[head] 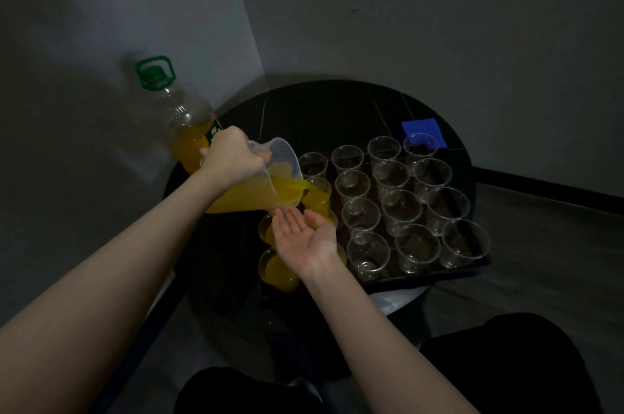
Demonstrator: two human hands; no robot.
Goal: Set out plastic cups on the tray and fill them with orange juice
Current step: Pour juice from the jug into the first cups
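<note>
Under the left hand point(233, 156), which grips a tilted clear jug point(270, 177), orange juice point(250, 194) pours into a cup point(317, 197). The right hand point(305, 234) lies palm-up, fingers relaxed, beneath the spout; right of it, empty cups point(401, 207) fill the tray point(429, 276).

Inventory by count:

- Empty clear plastic cups point(417, 246): thirteen.
- Cups holding orange juice point(278, 270): at least four; exact count not determinable, some being hidden behind a hand.
- Clear pouring jug point(283, 156): one.
- Large bottle point(189, 116) with green cap: one.
- Black tray point(439, 273): one.
- Round dark table point(320, 109): one.
- Blue patch point(423, 129): one.
- Hands: two, left hand point(233, 153) and right hand point(304, 234).
</note>
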